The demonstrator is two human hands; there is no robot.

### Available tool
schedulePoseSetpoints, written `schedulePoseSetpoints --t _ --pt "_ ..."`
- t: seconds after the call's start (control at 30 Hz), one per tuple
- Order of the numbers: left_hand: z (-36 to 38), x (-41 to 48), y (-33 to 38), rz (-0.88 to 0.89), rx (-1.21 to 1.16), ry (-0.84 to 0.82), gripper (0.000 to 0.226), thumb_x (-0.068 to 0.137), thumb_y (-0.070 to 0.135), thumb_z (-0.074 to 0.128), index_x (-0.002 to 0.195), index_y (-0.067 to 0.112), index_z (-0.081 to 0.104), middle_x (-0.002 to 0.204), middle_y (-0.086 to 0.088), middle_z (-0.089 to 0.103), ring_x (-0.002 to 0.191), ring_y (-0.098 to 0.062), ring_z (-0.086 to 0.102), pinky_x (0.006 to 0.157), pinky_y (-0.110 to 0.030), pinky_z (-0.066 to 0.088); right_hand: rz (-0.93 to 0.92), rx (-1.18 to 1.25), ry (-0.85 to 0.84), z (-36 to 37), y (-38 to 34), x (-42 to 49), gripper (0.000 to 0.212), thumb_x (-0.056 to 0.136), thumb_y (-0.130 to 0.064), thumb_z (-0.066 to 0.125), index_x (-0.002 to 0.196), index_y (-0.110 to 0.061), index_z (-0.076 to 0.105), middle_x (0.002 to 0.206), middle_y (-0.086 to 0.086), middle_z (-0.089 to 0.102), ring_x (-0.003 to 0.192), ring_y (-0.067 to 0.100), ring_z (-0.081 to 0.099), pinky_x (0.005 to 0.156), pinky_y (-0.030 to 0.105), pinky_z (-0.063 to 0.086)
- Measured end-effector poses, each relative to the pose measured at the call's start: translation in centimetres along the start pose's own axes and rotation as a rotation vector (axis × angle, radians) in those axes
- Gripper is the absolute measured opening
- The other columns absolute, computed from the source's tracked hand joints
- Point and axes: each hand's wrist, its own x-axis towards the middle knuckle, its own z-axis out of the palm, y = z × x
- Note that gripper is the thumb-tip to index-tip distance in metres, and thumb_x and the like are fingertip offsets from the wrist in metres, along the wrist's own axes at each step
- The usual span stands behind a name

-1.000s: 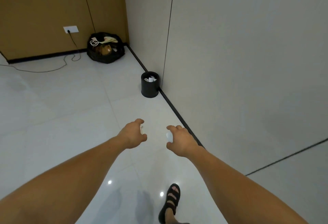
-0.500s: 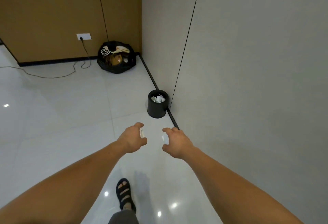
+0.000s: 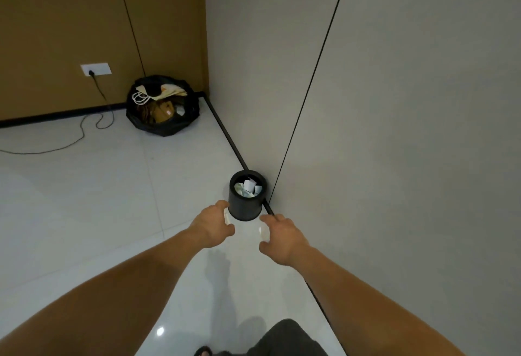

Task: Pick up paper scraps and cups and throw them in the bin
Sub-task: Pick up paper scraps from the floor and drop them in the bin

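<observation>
Before the bin [image 3: 243, 209], left hand [image 3: 211, 226] and right hand [image 3: 282, 238] grip white scraps [image 3: 264, 233].

Single head-worn view, wide-angle. Looks forward and steeply down from above onto the floor [image 3: 84, 200], along the grey wall [image 3: 408, 130] on the right. Bin [image 3: 244, 209] sits near frame centre, close below the camera.

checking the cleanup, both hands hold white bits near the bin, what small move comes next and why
Probably move both hands forward over the black bin. The left hand grips a white piece, the right hand another, and both are short of its rim.
</observation>
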Motion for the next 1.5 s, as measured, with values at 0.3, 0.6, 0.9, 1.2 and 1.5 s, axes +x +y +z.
schedulePoseSetpoints --t 0.3,0.6,0.9,1.2,1.5 --pt "-2.5 15.4 2.4 -0.040 -0.016 -0.054 0.065 0.086 0.028 0.066 0.142 0.016 0.034 0.132 -0.009 0.053 0.114 -0.025 0.053 0.086 -0.026 0.044 -0.001 0.024 -0.046 -4.8 3.9 16.7 0.070 0.088 -0.032 0.059 0.151 -0.025 0.027 0.145 0.006 0.038 0.130 0.028 0.037 0.104 0.037 0.039" --pt "-7.2 28.9 5.9 -0.166 -0.046 -0.019 0.072 0.085 0.033 0.067 0.145 0.016 0.031 0.134 -0.011 0.051 0.120 -0.028 0.051 0.096 -0.033 0.046 -0.079 0.038 -0.096 -11.2 5.6 31.4 0.069 0.090 -0.036 0.059 0.151 -0.022 0.028 0.145 0.011 0.039 0.129 0.032 0.038 0.104 0.035 0.038" --pt "-4.4 43.7 3.3 -0.205 -0.211 -0.122 0.065 0.081 0.027 0.071 0.137 0.017 0.040 0.125 -0.007 0.058 0.109 -0.023 0.056 0.085 -0.025 0.043 0.014 0.082 -0.153 -8.7 7.1 44.0 0.071 0.090 -0.030 0.060 0.152 -0.025 0.025 0.149 0.008 0.035 0.133 0.030 0.035 0.105 0.038 0.038" --pt "10.9 63.2 -7.0 -0.274 -0.272 -0.134 0.055 0.084 0.027 0.068 0.132 0.019 0.042 0.116 -0.004 0.058 0.092 -0.013 0.052 0.078 -0.025 0.045 0.097 0.102 -0.147 7.7 14.4 63.3 0.068 0.089 -0.032 0.064 0.147 -0.024 0.029 0.139 0.006 0.043 0.129 0.026 0.040 0.100 0.033 0.041" --pt "25.2 70.2 -17.6 0.040 0.271 -0.146 0.095 0.077 0.055 0.065 0.150 0.024 0.013 0.157 -0.001 0.005 0.145 -0.027 -0.008 0.114 -0.054 0.024 0.016 0.014 -0.144 22.3 20.2 75.4 0.077 0.089 -0.032 0.065 0.151 -0.022 0.022 0.151 0.010 0.027 0.138 0.032 0.025 0.107 0.045 0.038"
